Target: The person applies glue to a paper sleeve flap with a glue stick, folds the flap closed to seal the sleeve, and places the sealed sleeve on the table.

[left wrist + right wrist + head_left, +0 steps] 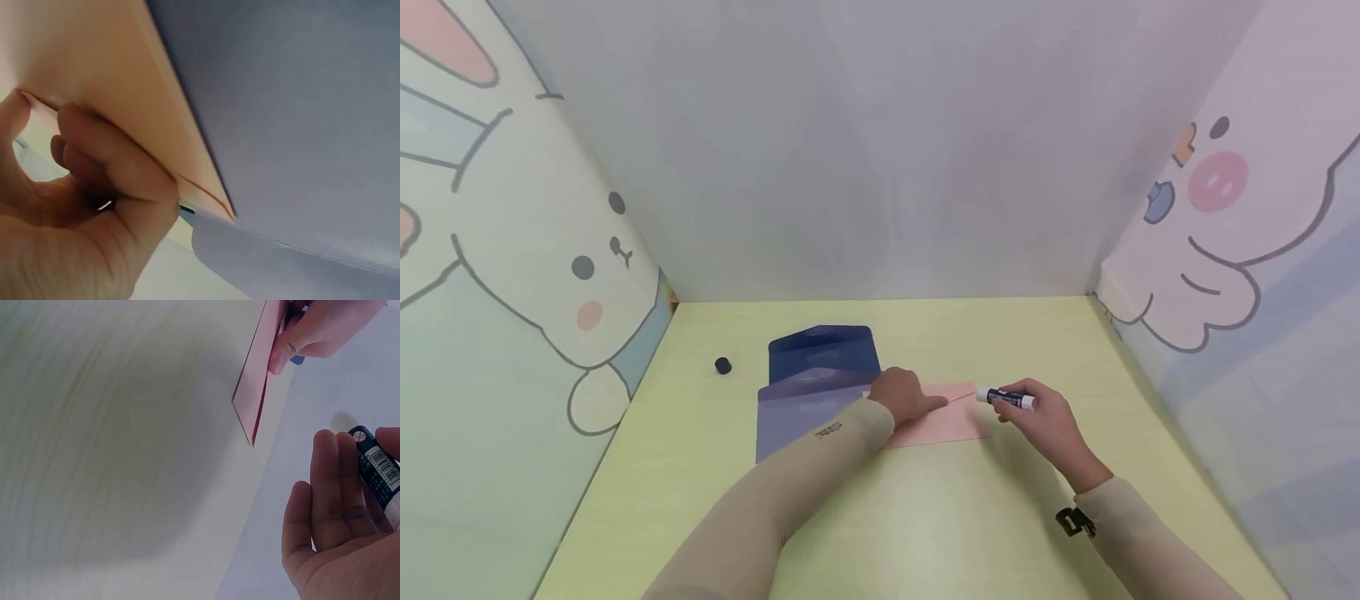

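A pink envelope [951,423] lies on the table, its right part showing beyond my left hand [901,395]. That hand is at the envelope's flap, fingers curled against the paper edge and thumb reaching along it, as the left wrist view shows. My right hand [1047,423] pinches a glue stick [1009,398] with a dark label, between thumb and fingers. Its pale tip [342,420] is uncapped and points left, close to the envelope's upper right corner. A purple envelope [790,412] lies left of the pink one, partly under my left arm.
A dark blue envelope [823,354] lies behind the purple one, overlapped by it. Farther left is a small black cap [723,365]. The pale yellow table [925,517] is bounded by a back wall [880,167] and side walls with cartoon animals.
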Available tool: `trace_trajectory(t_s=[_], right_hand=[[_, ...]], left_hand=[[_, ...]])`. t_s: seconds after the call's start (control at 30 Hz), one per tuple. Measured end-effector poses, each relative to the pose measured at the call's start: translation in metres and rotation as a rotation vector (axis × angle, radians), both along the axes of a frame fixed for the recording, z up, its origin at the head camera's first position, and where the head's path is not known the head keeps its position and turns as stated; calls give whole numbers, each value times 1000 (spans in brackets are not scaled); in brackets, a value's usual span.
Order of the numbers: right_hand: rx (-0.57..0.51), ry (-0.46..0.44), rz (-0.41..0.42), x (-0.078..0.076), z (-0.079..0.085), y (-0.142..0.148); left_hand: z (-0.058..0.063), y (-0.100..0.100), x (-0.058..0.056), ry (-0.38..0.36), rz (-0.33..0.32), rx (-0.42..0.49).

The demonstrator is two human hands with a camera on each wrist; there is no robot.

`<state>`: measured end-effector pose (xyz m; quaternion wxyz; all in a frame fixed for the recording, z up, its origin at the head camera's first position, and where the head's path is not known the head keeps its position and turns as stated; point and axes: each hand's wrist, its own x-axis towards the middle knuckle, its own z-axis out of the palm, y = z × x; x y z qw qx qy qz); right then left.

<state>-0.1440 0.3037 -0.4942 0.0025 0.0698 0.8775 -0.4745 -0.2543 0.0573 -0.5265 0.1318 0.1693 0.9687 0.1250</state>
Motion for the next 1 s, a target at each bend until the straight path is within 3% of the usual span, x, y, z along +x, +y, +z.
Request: trace_trajectory(t_s=[0.33, 0.67, 0.87, 1.0], right_hand=[[13, 3, 3, -4, -5, 3], [17, -8, -1, -6, -12, 2], [7, -15, -5, -4, -10, 1], [5, -16, -5, -4, -9, 1]], left_hand=[[7, -10, -8, -66, -19, 85], [3, -18, -13, -97, -31, 101], [9, -26, -14, -111, -84, 93], [10, -31, -15, -112, -126, 40]])
